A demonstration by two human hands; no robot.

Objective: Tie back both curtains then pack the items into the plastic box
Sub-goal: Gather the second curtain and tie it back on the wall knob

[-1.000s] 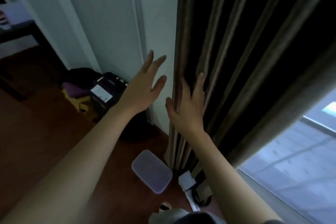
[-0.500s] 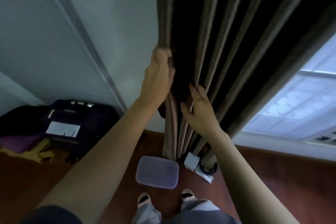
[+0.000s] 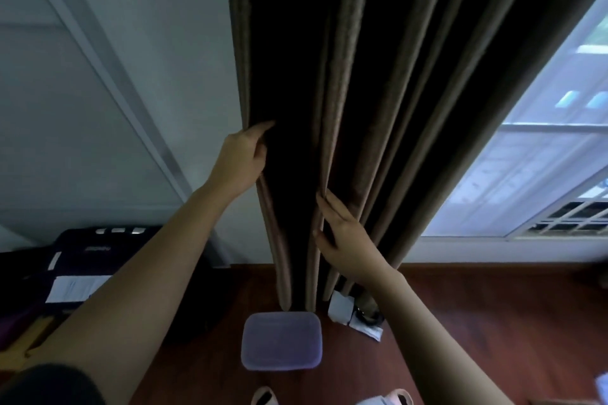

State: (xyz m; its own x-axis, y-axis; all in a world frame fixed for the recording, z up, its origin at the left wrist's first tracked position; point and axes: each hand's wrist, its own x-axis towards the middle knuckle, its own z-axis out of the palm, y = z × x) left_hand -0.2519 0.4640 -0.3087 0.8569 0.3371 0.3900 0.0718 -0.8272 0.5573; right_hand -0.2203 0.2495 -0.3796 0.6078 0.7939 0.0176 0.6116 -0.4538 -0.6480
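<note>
Your left hand (image 3: 241,158) is up on the curtain (image 3: 348,76), right at its left edge next to the wall (image 3: 158,43). The fingers curl round that edge fold, so it's holding cloth, with the index finger poking up along the edge. Your right hand (image 3: 342,237) sits lower and a bit to the right. Its fingers (image 3: 329,207) are straight and laid flat against the next pleat over, thumb out on the left side. Looks like it's pressing on the pleat rather than gripping, though the fabric there is dark and I can't tell how much the thumb is catching.

The curtain hangs in deep brown folds with a wide dark gap between your two hands, and the hem reaches down to the floor (image 3: 477,322). To its right the window (image 3: 543,174) is bare and bright.

The box (image 3: 281,340) is on the floor just below the hem, between your arms, purple-ish with the lid on. Just beside it to the right, at the foot of the curtain, there's a small white item (image 3: 340,307) and some dark bits too blurry to name.

Off to the left there's a dark bag (image 3: 98,253) with a white label (image 3: 77,288) by the wall.
</note>
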